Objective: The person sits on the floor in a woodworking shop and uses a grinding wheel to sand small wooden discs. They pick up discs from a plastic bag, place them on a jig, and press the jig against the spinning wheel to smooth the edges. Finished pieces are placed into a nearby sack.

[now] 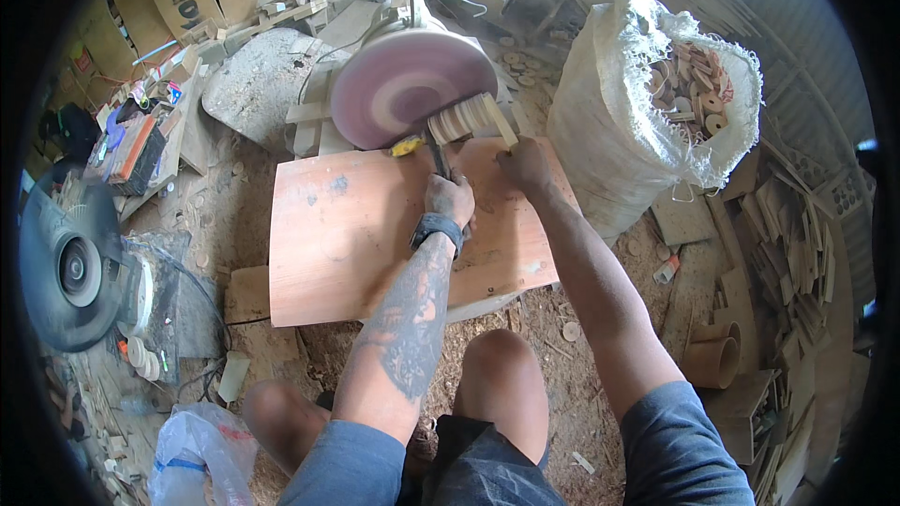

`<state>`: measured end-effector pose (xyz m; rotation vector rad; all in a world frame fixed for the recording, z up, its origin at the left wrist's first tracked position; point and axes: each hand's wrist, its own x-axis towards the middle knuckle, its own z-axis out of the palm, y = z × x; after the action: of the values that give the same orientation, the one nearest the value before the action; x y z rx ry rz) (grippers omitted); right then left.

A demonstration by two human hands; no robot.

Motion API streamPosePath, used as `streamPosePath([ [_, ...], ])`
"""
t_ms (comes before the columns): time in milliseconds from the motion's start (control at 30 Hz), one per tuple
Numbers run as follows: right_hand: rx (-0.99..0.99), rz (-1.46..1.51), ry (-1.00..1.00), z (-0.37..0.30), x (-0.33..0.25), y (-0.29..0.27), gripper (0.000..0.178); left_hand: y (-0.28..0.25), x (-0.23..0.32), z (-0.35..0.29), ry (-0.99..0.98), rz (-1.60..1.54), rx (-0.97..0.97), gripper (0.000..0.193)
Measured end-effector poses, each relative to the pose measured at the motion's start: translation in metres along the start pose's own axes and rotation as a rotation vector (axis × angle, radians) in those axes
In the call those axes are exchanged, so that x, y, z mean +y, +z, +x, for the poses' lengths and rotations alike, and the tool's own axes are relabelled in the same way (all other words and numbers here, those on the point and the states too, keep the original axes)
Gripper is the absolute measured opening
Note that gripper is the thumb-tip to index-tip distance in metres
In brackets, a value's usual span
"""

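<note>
My left hand (451, 200), a dark band at its wrist, is closed around a dark bar-like handle (438, 156). This handle runs up to a row of round wooden discs (459, 120) stacked side by side. My right hand (525, 167) grips a pale wooden strip (501, 122) at the right end of the stack. The discs lie against or very near the lower right face of a large purplish sanding disc (412, 86), blurred as if spinning. A small yellow piece (406, 145) sits left of the handle. Both hands are over a reddish-brown wooden board (347, 225).
A white woven sack (600, 122) full of wood offcuts stands at the right. To the left is a fan (75, 262). Wood scraps (787, 234) pile along the right; a clear plastic bag (202, 450) lies at lower left. Sawdust covers the floor (562, 384).
</note>
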<state>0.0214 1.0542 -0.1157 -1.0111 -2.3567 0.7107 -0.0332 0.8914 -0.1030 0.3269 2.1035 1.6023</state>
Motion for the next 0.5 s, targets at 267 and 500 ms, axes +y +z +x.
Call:
streamPosePath([
  [267,-0.004,0.066,-0.01,0.004,0.0036,0.0033,0.031,0.0004,-0.0005,0.001,-0.032,-0.02,-0.033,0.043],
  [500,0.008,0.068,-0.016,0.0019,0.0005,0.0001,0.03,0.002,-0.001,0.0017,-0.007,-0.018,0.002,0.044],
])
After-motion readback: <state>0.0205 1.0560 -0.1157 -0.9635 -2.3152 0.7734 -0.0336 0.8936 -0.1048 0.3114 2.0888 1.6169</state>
